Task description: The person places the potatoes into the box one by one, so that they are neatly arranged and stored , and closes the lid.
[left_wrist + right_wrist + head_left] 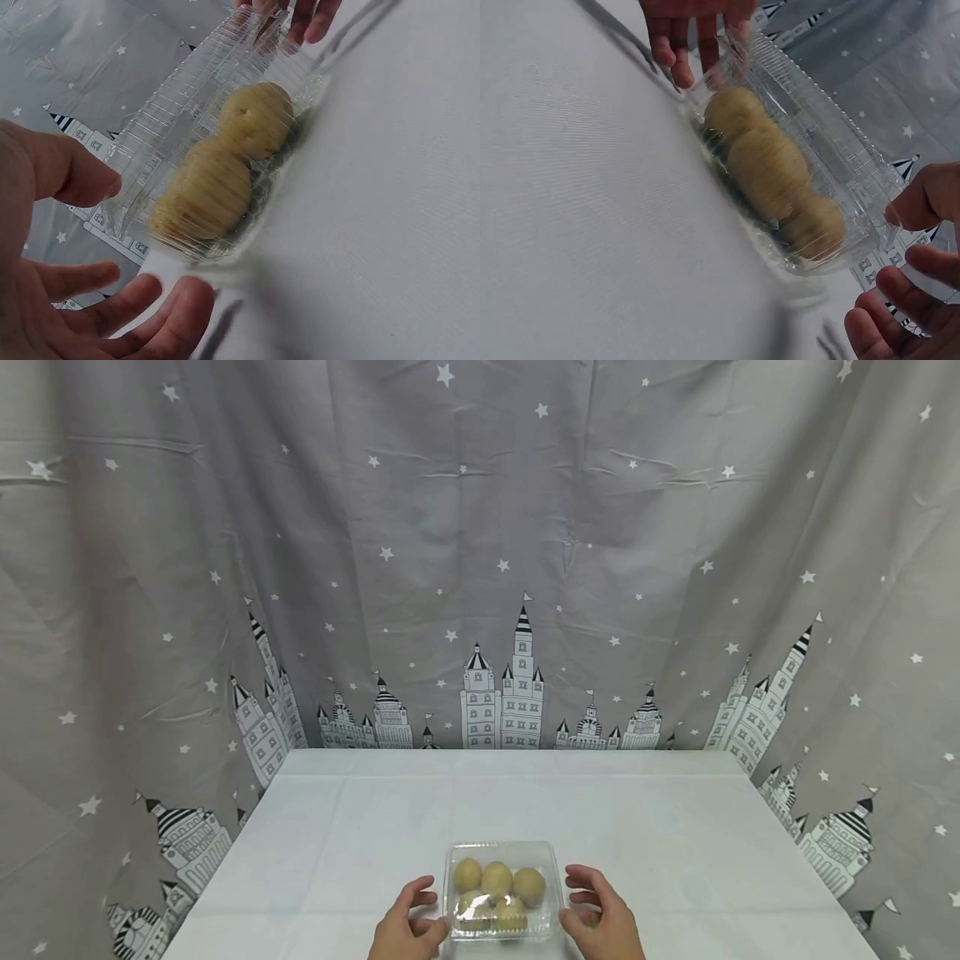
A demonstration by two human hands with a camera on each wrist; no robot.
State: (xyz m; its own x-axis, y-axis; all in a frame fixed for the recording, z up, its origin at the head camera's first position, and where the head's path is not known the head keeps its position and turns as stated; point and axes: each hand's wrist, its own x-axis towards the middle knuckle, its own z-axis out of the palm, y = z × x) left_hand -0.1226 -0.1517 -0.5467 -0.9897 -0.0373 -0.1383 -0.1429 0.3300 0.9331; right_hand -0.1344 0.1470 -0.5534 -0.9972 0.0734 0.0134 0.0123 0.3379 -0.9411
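Observation:
A clear plastic clamshell box with a ribbed rim lies on the white table, its lid down. Inside sit several round, yellowish potatoes, which also show through the clear wall in both wrist views. At the box's left side is my left hand, fingers loosely bent, its thumb at the near corner. My right hand mirrors it on the right, with its thumb close to the other near corner. Neither hand's fingers curl round the box; whether the thumbs touch it I cannot tell.
The table is covered with a white cloth with faint creases. Behind it and along both sides hangs a grey curtain printed with white stars and castle towers.

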